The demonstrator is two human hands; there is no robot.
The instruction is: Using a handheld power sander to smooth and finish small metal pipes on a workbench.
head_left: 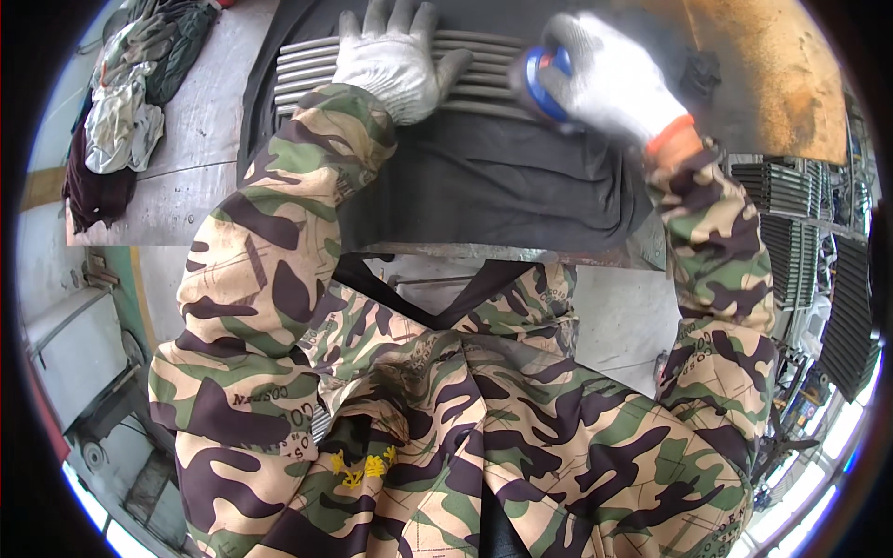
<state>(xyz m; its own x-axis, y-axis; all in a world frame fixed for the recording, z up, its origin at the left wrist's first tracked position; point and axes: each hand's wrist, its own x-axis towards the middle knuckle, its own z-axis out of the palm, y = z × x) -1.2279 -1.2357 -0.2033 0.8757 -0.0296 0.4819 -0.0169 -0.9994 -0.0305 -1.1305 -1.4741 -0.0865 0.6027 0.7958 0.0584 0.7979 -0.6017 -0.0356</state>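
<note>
ribbed grey metal panel lies flat on a dark cloth atop the grey metal bench, long parallel ridges, dull sheen. left hand in white knit glove presses on it, fingers spread flat, gripping nothing. right hand, gloved too, fingers wrapped round a blue round tool w/ its face on the ribs, blurred.

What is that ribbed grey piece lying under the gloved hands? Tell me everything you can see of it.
The ribbed grey piece looks like metal: long parallel ridges running left to right, dull and dusty. It lies flat on a dark cloth on the workbench. The left hand, in a white glove, presses flat on it. The right hand holds a round blue tool against its right end, which is blurred.
</note>
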